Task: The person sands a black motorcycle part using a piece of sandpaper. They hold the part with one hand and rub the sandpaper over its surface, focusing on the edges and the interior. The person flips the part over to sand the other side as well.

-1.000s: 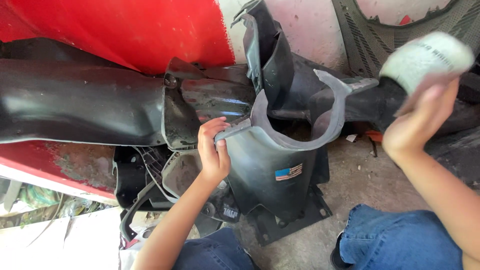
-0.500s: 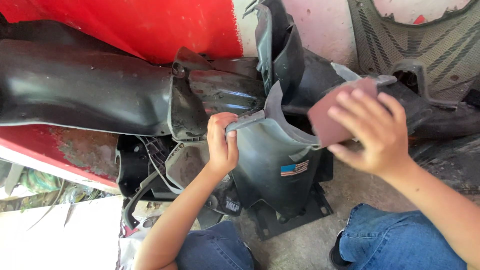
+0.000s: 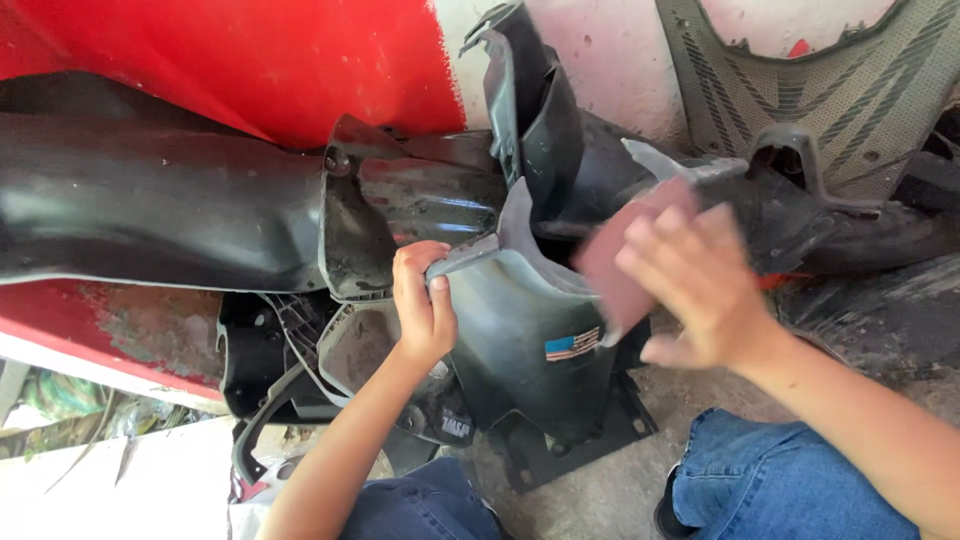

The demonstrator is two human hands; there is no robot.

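From the head view, the left hand (image 3: 425, 310) gripped the upper left edge of a grey plastic scooter panel (image 3: 525, 345) standing upright on the concrete floor (image 3: 620, 480). The right hand (image 3: 700, 285), fingers spread flat, pressed a reddish sheet of sandpaper (image 3: 625, 260) against the panel's upper right rim. Black body panels (image 3: 150, 210) lay just behind, against a red wall (image 3: 250, 60).

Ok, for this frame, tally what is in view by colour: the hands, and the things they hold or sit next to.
Bare hands: 2, left hand and right hand
Grey: 1, curved grey plastic panel, gripped by the left hand
Reddish-brown: 1, sanding sheet under the right hand
Red: 1, red body panel
Black: 1, long black fairing
Total: 6
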